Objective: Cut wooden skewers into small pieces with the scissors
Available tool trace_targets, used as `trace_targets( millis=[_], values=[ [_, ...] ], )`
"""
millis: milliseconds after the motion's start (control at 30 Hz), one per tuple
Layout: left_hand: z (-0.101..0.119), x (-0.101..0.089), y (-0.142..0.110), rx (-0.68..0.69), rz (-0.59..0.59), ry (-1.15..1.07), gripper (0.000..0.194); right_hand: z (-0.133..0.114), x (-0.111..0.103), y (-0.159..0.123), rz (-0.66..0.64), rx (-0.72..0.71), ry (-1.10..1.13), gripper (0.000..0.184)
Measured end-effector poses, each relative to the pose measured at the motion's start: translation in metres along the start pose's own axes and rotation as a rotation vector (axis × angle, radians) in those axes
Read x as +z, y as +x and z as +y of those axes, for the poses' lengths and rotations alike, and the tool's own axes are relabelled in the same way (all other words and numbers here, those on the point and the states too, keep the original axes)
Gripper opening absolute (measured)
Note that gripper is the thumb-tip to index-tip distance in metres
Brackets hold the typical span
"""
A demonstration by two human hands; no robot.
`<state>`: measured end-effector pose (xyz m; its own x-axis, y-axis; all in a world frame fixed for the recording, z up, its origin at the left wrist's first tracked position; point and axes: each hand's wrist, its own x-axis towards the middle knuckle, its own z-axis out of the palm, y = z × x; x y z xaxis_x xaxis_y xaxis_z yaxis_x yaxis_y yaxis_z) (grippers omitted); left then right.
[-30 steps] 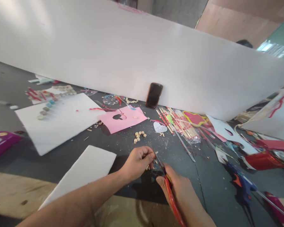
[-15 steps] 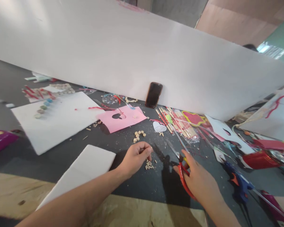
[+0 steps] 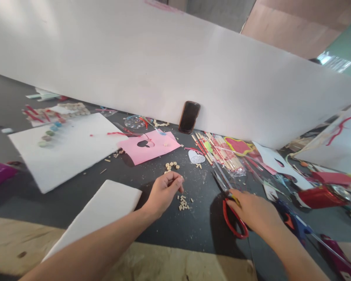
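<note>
My left hand (image 3: 164, 192) is closed above the dark table, thumb against curled fingers. Whatever it may hold is hidden. Just right of it lies a small pile of short cut stick pieces (image 3: 183, 204), and beyond it several pale clustered pieces (image 3: 172, 166). My right hand (image 3: 251, 207) grips red-handled scissors (image 3: 234, 222) by the handle, low over the table. Their blades point away towards a bundle of red-and-tan sticks (image 3: 219, 152). A white heart cutout (image 3: 196, 157) lies between the clusters and the sticks.
A white foam slab (image 3: 105, 210) lies beside my left forearm, a larger white board (image 3: 67, 156) behind it. Pink paper (image 3: 149, 146) lies mid-table. A phone (image 3: 189, 117) leans on the white panel (image 3: 134, 58). At right are a blue glue gun (image 3: 295, 222) and a red can (image 3: 323, 196).
My right hand has moved right and lowered the scissors, whose blades now look closer together. My left hand has shifted slightly left and stays closed.
</note>
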<state>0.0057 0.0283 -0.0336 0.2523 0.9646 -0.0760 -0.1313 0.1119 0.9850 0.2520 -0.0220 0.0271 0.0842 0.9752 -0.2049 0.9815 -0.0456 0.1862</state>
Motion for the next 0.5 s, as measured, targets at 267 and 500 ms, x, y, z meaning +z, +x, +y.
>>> trace_targets(
  millis=[267, 500],
  values=[
    [0.000, 0.000, 0.001, -0.013, 0.006, 0.001, 0.021, -0.035, -0.021, 0.095, 0.210, -0.187, 0.161, 0.022],
    [-0.001, 0.001, 0.002, -0.004, -0.001, 0.008, 0.020, -0.059, -0.009, 0.164, 0.174, -0.154, 0.160, 0.028]
  ],
)
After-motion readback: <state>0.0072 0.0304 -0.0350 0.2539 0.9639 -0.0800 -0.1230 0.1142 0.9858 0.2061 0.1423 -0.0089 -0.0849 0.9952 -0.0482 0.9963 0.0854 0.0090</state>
